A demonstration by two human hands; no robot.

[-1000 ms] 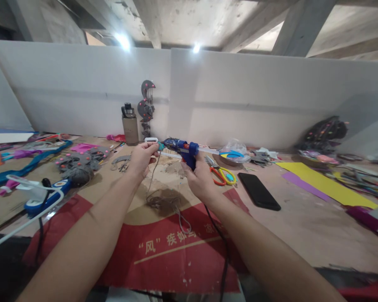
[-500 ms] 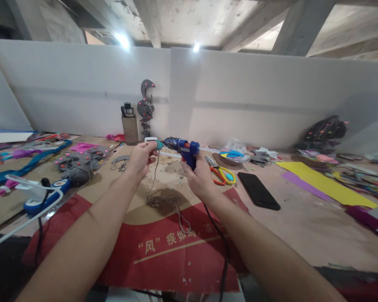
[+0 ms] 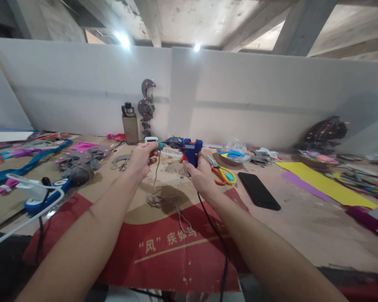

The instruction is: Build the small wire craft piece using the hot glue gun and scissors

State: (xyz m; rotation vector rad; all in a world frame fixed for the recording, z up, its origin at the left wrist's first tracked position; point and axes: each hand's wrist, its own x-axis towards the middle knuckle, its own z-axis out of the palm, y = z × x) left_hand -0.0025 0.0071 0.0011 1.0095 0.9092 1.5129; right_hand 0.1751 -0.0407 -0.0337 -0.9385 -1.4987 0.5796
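Note:
My left hand (image 3: 144,158) pinches a small teal piece (image 3: 160,145) between thumb and fingers. Grey yarn (image 3: 156,170) hangs from it to a loose tangle on the cardboard (image 3: 135,214). Wrapped round the handle of a blue hot glue gun (image 3: 191,149), my right hand (image 3: 203,174) has its fingers by the red trigger. The gun lies level in the air, its nozzle pointing left, close to the teal piece; whether they touch I cannot tell. A black cord (image 3: 216,235) runs down from the gun.
Right of my right hand lie red-and-yellow-handled scissors (image 3: 224,174) and a black phone (image 3: 259,191). A bottle (image 3: 130,126) stands at the back wall. On the left are a blue power strip (image 3: 45,195) and grey pinned pieces (image 3: 78,165). Yellow sheet (image 3: 327,182) lies right.
The glue gun has shifted slightly right, its nozzle moving a little away from the teal piece, and its red trigger shows more. My left hand has barely moved.

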